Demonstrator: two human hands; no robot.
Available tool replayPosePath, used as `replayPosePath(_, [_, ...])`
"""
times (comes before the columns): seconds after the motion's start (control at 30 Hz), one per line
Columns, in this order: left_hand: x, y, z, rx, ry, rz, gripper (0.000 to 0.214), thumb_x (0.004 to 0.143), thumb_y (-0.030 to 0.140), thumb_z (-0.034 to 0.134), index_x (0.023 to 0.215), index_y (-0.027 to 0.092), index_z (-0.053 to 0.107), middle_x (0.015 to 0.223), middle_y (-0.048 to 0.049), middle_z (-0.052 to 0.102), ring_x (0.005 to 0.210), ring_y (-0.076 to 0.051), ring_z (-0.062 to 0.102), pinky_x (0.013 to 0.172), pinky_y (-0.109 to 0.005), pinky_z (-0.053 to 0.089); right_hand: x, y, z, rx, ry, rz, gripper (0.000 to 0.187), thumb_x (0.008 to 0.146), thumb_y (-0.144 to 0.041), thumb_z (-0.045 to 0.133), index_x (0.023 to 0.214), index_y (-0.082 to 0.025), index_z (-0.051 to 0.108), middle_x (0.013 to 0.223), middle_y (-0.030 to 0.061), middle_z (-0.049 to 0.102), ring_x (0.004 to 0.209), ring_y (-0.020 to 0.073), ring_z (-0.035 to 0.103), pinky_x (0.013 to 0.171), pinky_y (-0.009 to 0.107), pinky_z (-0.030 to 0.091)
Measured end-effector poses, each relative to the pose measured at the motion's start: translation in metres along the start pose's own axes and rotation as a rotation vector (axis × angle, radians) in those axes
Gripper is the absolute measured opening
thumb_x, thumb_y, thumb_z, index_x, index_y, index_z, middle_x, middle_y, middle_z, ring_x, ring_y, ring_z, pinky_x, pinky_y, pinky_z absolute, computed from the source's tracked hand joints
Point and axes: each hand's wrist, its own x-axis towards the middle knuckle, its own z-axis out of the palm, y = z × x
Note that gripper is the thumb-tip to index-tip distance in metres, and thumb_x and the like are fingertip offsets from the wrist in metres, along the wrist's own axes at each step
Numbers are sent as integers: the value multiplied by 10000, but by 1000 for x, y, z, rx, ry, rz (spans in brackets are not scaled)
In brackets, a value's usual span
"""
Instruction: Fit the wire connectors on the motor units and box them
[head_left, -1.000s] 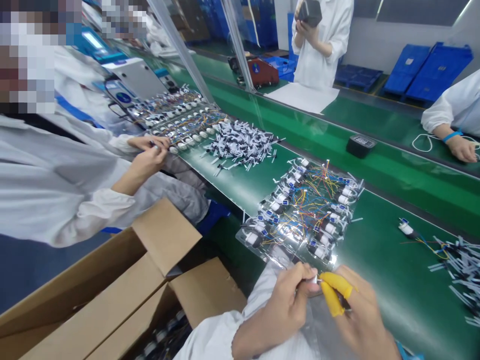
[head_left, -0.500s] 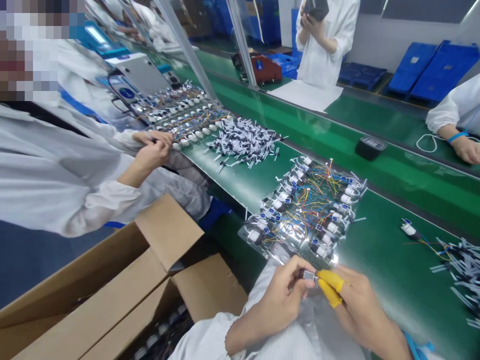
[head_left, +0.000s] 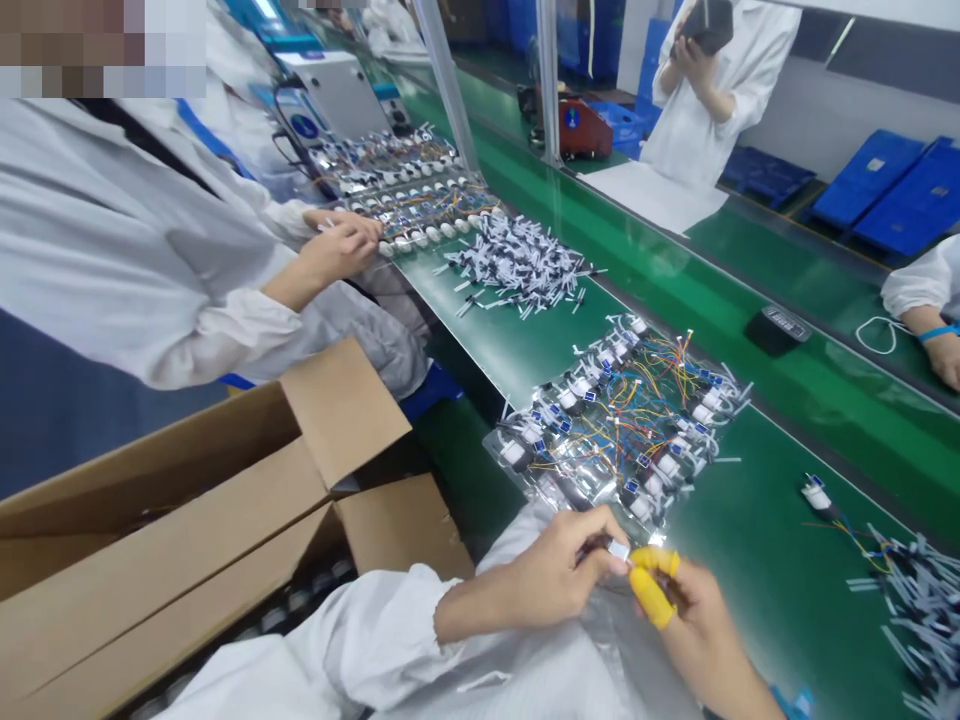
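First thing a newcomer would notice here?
A clear plastic tray of small parts with multicoloured wires sits on the green belt at centre. Bright yellow finger cots stand out on the right hand, while the left hand pinches a small silver part. An open cardboard box fills the lower left.

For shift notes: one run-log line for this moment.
left hand: holds small silver component | right hand: yellow finger cots, beside it | ahead: clear tray of wired parts

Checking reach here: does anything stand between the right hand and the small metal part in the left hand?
Nothing visible does. The right hand, its fingers in yellow finger cots, sits right beside the small metal part pinched in the left hand.
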Motion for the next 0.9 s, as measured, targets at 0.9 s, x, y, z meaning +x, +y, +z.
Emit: replayPosePath(0.9, [-14,-11,0,-315,-141,-112,98,934,249,644,971,167,683,722,25,613,644,-124,529,620,-233,399,-16,-9,-1,-9,-130,241,383,966,-544,698,837,-190,764,715,34,697,647,167,624,641,260,509])
